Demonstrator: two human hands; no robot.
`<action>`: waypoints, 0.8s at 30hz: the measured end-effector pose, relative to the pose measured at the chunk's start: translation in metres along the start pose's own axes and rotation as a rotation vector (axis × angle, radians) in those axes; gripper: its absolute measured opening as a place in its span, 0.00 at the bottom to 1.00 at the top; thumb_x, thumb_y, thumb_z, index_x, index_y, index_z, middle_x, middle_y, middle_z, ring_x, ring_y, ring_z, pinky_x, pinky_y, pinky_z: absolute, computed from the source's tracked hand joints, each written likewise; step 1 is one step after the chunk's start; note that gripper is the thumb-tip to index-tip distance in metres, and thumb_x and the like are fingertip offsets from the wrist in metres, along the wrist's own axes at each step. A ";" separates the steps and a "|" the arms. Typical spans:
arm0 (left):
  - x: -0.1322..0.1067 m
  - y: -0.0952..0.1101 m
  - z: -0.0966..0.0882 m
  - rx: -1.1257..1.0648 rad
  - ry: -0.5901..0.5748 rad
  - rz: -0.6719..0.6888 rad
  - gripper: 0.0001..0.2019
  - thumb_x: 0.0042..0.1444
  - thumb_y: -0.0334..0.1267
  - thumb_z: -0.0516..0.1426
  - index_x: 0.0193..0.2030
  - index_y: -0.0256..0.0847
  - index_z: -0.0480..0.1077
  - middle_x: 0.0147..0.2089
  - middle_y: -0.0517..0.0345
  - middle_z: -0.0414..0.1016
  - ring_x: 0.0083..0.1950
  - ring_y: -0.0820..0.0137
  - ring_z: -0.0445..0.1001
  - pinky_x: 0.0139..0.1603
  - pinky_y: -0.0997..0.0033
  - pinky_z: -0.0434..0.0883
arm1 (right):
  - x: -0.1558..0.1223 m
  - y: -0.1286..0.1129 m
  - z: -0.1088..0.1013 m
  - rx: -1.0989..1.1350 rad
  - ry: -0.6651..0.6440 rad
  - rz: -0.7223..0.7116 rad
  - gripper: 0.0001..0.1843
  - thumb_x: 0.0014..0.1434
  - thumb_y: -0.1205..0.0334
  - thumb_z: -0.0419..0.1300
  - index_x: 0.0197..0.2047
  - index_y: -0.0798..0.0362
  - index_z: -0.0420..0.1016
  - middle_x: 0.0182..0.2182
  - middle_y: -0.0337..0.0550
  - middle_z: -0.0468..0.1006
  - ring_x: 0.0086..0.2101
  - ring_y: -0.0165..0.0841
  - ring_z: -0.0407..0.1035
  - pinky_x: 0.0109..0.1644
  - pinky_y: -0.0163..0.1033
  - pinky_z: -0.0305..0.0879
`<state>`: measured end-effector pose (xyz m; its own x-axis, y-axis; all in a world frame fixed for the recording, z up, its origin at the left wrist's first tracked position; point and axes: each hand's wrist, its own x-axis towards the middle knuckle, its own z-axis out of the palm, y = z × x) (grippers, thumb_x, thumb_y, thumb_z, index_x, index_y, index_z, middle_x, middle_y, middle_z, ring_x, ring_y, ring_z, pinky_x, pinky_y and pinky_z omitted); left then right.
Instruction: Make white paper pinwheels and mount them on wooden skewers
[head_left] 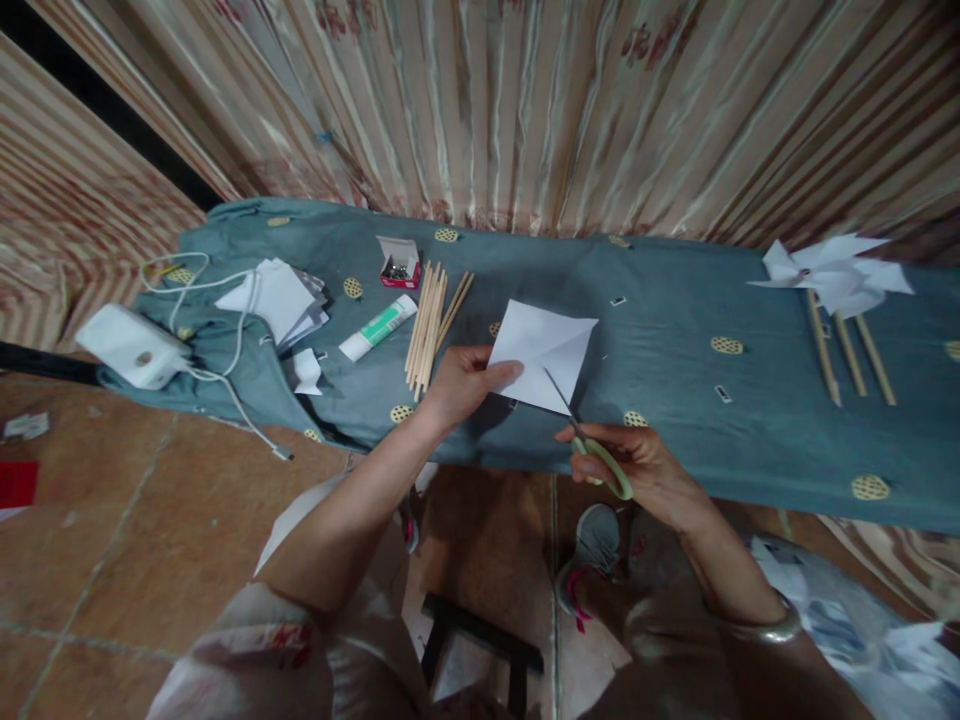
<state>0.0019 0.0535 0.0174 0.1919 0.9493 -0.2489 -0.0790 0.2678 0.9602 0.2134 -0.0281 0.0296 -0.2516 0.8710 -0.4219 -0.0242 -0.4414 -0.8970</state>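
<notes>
White paper square [553, 340], one; scissors [619, 475], one pair
My left hand [461, 383] pinches the square, my right hand [649, 465] grips the scissors; I count three pinwheel sticks [850, 354].

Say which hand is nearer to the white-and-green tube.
Left. The left hand holds the white paper, with wooden sticks lying between it and the white-and-green tube. The right hand, holding scissors, is farther off to the right.
</notes>
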 end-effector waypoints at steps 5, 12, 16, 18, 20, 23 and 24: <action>0.001 -0.001 0.000 -0.009 -0.001 -0.009 0.16 0.37 0.47 0.68 0.29 0.36 0.78 0.28 0.58 0.78 0.29 0.71 0.72 0.32 0.72 0.67 | 0.000 0.000 -0.001 0.001 -0.018 0.012 0.21 0.39 0.50 0.74 0.35 0.52 0.83 0.19 0.36 0.73 0.21 0.26 0.65 0.24 0.34 0.64; 0.004 0.004 -0.004 -0.067 0.070 0.034 0.14 0.36 0.43 0.69 0.28 0.36 0.79 0.29 0.58 0.79 0.30 0.71 0.72 0.34 0.71 0.68 | -0.005 -0.003 -0.013 0.010 -0.060 0.125 0.22 0.38 0.52 0.74 0.36 0.54 0.82 0.20 0.36 0.73 0.21 0.25 0.65 0.25 0.33 0.64; 0.005 0.005 -0.008 -0.080 0.099 0.038 0.13 0.35 0.42 0.69 0.27 0.36 0.78 0.28 0.58 0.78 0.29 0.72 0.71 0.33 0.72 0.67 | -0.010 -0.007 -0.035 -0.040 -0.094 0.145 0.23 0.41 0.50 0.73 0.38 0.56 0.81 0.21 0.39 0.74 0.23 0.27 0.68 0.26 0.33 0.65; 0.004 0.005 -0.009 -0.064 0.097 0.040 0.13 0.36 0.42 0.69 0.27 0.36 0.78 0.28 0.58 0.78 0.29 0.71 0.71 0.32 0.72 0.67 | -0.011 -0.008 -0.044 -0.081 -0.077 0.072 0.23 0.44 0.50 0.72 0.40 0.56 0.80 0.23 0.40 0.75 0.24 0.28 0.68 0.28 0.34 0.65; 0.003 0.003 -0.008 -0.021 0.053 0.035 0.13 0.37 0.43 0.68 0.28 0.35 0.78 0.27 0.58 0.77 0.28 0.72 0.71 0.31 0.72 0.66 | -0.008 -0.009 -0.047 -0.127 0.033 -0.044 0.22 0.46 0.50 0.71 0.41 0.54 0.79 0.25 0.41 0.77 0.25 0.29 0.69 0.30 0.34 0.66; 0.001 -0.001 -0.003 0.083 -0.078 0.021 0.12 0.39 0.43 0.66 0.27 0.35 0.78 0.24 0.61 0.74 0.26 0.74 0.68 0.28 0.75 0.63 | -0.001 -0.010 -0.044 -0.205 0.319 -0.230 0.23 0.45 0.51 0.71 0.43 0.50 0.76 0.31 0.42 0.80 0.29 0.31 0.71 0.32 0.36 0.68; 0.000 -0.002 -0.001 0.122 -0.123 0.022 0.11 0.40 0.42 0.66 0.26 0.35 0.77 0.23 0.62 0.73 0.25 0.75 0.67 0.27 0.76 0.62 | 0.001 -0.011 -0.042 -0.249 0.392 -0.287 0.24 0.44 0.51 0.71 0.44 0.49 0.74 0.33 0.42 0.81 0.31 0.33 0.73 0.35 0.37 0.69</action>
<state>0.0014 0.0533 0.0152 0.3104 0.9255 -0.2171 0.0331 0.2177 0.9754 0.2538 -0.0130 0.0331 0.1120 0.9851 -0.1309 0.2027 -0.1516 -0.9674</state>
